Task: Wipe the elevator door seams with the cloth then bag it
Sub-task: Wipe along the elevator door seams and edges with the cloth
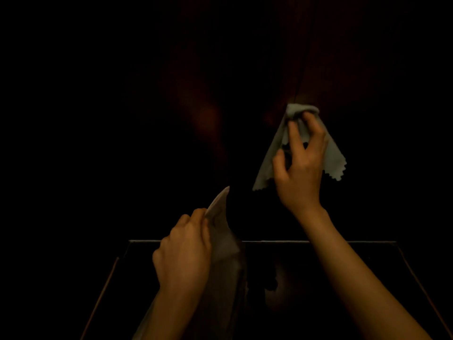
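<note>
Nearest the camera, the left hand is raised at lower centre, its forearm entering from the bottom edge. Its fingers are curled together and, with the thumb, pinch the upper edge of a thin translucent bag. The bag's pointed top corner stands above the knuckles, and the rest of the bag hangs down beside the wrist, fading into shadow near the bottom edge.

Behind the left hand runs a dim horizontal sill, with two faint lines slanting down from its ends toward the lower corners. The dark floor below it carries a faint reflection of the cloth's serrated edge.

Farther out, the right hand reaches up and forward at right of centre. Its fingers are spread apart and bent; the fingertips press the bunched top of a pale grey cloth against the door, while the thumb sits lower, against the cloth's left drape. The cloth hangs in two flaps with zigzag-cut edges, one on either side of the hand.

The cloth's bunched top lies on a thin vertical seam that rises from it toward the top edge. The door surface is very dark reddish brown, and further detail cannot be told.
</note>
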